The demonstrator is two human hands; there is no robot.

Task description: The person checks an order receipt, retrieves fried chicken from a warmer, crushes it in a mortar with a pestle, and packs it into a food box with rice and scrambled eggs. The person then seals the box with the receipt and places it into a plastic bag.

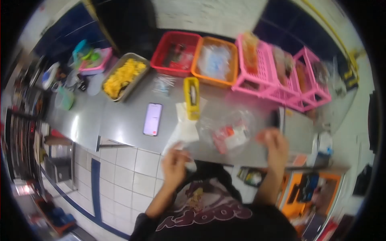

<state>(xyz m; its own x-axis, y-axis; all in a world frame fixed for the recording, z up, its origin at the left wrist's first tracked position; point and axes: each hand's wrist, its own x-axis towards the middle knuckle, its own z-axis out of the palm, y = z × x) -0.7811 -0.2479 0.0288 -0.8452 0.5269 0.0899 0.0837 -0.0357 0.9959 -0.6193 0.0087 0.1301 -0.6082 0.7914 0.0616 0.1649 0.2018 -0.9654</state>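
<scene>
My left hand (174,164) is at the table's front edge, fingers curled together beside the lower end of some pale paper (185,130). A small whitish bit shows by its fingertips, too blurred to name. My right hand (274,143) is raised over the table's right front part, its fingers smeared by motion. To its left lies a clear plastic bag (233,134) with red and white contents. A long yellow holder (192,98) rests across the paper's top end. Left of the paper is a phone (152,119) with its screen lit.
Along the back stand a metal tray of yellow pieces (124,77), a red basket (160,67), an orange basket (197,72) with clear plastic bags, and pink racks (263,90). A green cup (64,98) is at left. The steel table (120,120) ends just before my body.
</scene>
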